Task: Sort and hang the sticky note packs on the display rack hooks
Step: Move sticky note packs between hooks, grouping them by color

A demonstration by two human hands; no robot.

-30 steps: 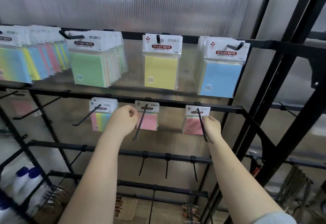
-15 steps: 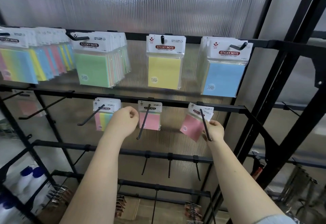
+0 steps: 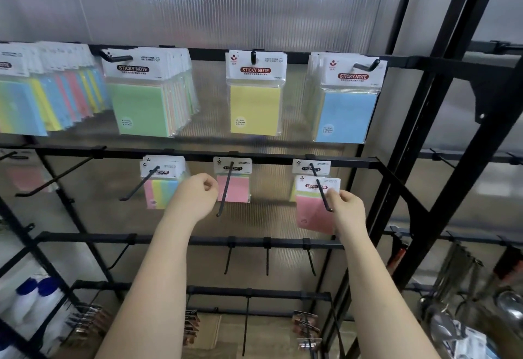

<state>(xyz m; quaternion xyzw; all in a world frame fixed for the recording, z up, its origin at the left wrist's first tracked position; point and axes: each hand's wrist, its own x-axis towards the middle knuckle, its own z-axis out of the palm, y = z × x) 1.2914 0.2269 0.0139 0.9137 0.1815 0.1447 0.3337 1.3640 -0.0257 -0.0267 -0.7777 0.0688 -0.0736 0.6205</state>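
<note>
The right hand (image 3: pixel 346 211) pinches the right edge of a pink sticky note pack (image 3: pixel 314 211), fingers curled round it at the near end of the right hook (image 3: pixel 321 187) on the middle rail (image 3: pixel 283 159). The hook crosses the pack's white header card; whether the pack's hole is threaded on the hook cannot be determined. The pack sits nearer the hook tip than a second pack (image 3: pixel 307 169), which hangs far back against the rail. The pink pack's lower edge hangs free above the lower rail (image 3: pixel 169 239), with open space below and to its left. The left hand (image 3: pixel 195 197) is closed in a loose fist with nothing visible in it, positioned between the multicolour pack (image 3: pixel 160 189) on the left hook and the pink pack on the centre hook (image 3: pixel 235 189); it overlaps the right edge of the multicolour pack. The centre hook's tip projects free to the right of the left hand. On the top rail (image 3: pixel 424 61), from left to right, hang a dense row of mixed packs (image 3: pixel 51 95), a green-fronted stack (image 3: pixel 144 101), a yellow pack (image 3: pixel 254 98) and a blue-fronted stack (image 3: pixel 345 104). Gaps separate the yellow pack from both neighbouring stacks. The three short hooks (image 3: pixel 267 259) on the lower rail carry nothing. The black frame upright (image 3: pixel 418 132) bounds the rack on the right, just beside the right hand.
</note>
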